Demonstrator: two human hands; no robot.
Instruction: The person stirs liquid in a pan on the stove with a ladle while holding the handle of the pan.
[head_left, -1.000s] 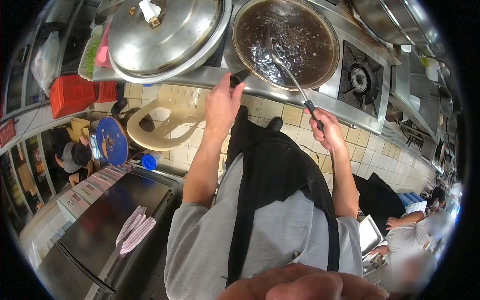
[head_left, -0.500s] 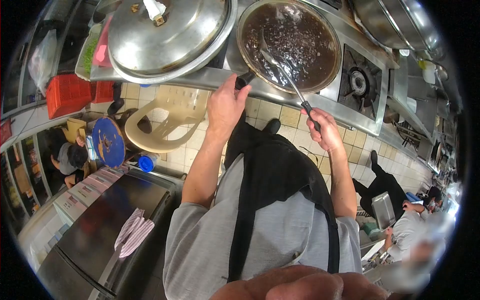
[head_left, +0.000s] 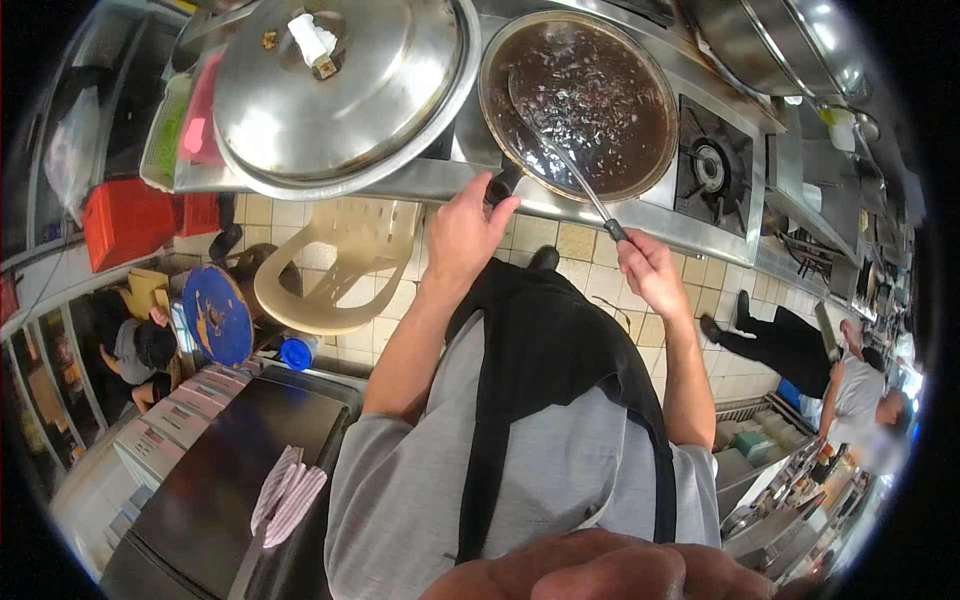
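A wide round pan [head_left: 490,122] of dark, glossy, bubbling liquid [head_left: 590,100] stands on the stove. My left hand [head_left: 468,235] is closed around the pan's short black handle [head_left: 503,187] at the front left of the rim. In my right hand [head_left: 650,270] is a long-handled metal spoon [head_left: 578,172], gripped by its black grip [head_left: 616,230]. Its shaft slants over the front rim, and its head is mostly sunk in the liquid at the left side of the pan.
Left of the pan sits a large domed metal lid [head_left: 340,100]; a gas burner [head_left: 711,168] lies to its right. A beige plastic chair [head_left: 340,265], blue-topped round stool [head_left: 217,315] and red crate [head_left: 130,222] are at left. Another person [head_left: 790,350] is at right, one more [head_left: 140,335] far left.
The spoon's head has sunk deeper and shifted left in the liquid, and my right hand has moved slightly. The person at right has moved farther along and turned a metal tray.
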